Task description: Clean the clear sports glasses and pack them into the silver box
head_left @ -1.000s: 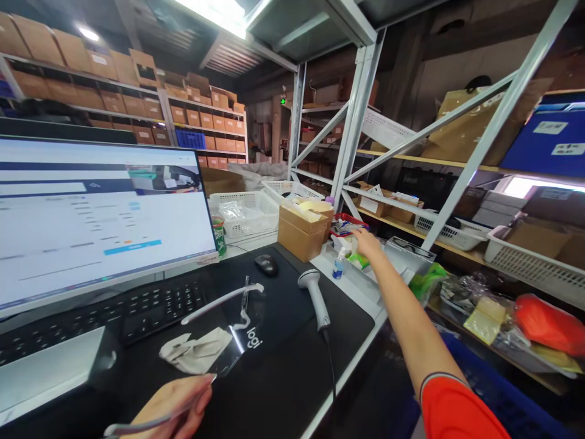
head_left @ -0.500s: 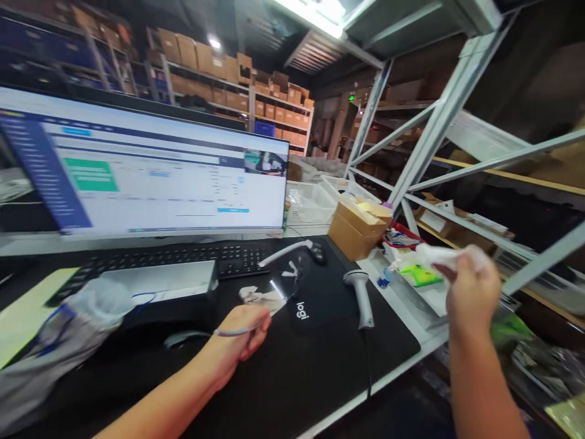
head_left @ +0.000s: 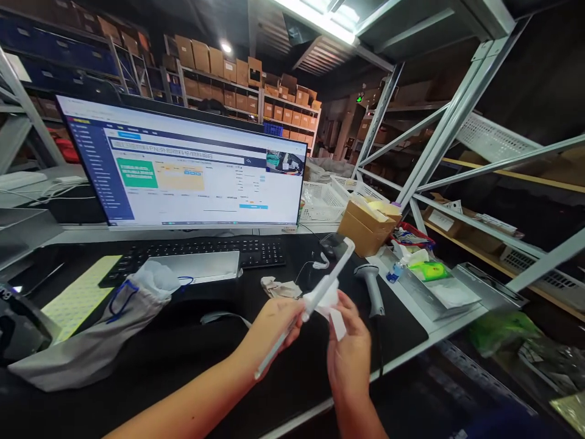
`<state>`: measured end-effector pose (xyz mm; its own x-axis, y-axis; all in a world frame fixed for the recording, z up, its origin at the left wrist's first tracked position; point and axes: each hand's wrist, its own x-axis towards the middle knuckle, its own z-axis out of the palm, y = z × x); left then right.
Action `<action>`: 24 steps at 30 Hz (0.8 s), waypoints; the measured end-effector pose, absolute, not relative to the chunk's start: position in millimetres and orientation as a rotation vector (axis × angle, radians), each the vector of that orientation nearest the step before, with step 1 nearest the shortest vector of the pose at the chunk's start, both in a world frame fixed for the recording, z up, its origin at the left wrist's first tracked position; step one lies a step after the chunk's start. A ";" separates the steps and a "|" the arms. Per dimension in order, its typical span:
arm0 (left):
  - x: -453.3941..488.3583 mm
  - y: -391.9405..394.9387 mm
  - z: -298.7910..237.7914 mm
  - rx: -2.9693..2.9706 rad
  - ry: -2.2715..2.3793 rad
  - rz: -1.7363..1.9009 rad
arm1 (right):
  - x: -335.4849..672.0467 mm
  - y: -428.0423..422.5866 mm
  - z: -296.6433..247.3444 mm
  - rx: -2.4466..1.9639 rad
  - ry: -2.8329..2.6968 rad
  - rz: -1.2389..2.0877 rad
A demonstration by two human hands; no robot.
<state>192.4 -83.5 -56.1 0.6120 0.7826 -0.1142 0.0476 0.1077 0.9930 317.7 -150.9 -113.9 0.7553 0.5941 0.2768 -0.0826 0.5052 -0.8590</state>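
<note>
My left hand (head_left: 281, 323) is closed on a long, thin white piece (head_left: 336, 268) with a bent far end, which looks like the arm of a pair of glasses. It slants up and away across my fingers. My right hand (head_left: 350, 341) pinches a white tissue (head_left: 322, 299), which is folded against the white piece near my left fingertips. The tissue and fingers hide part of the piece. A crumpled beige cloth (head_left: 281, 288) lies on the black mat just beyond my left hand. A handheld barcode scanner (head_left: 371, 289) lies to the right of my hands.
At left are a grey drawstring pouch (head_left: 95, 347), a silver tray (head_left: 196, 266) and a yellow label sheet (head_left: 86, 292). A keyboard (head_left: 260, 251) lies below the monitor (head_left: 214, 204). A cardboard box (head_left: 365, 228) and a green wipes pack (head_left: 429, 271) stand right, beside metal shelving (head_left: 439, 131).
My right hand has come left from the right side with the tissue, meeting the white piece in my left hand. The view has shifted left, and the monitor's display has changed.
</note>
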 end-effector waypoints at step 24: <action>178.4 -93.4 -57.7 2.048 0.779 0.600 | 293.3 -149.4 -92.8 -0.818 -0.637 0.682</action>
<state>178.4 -93.4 -57.7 0.6917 0.7105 0.1295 0.3067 -0.4514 0.8379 293.3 -149.4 -92.8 0.6176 0.7487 0.2410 -0.2906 0.5019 -0.8146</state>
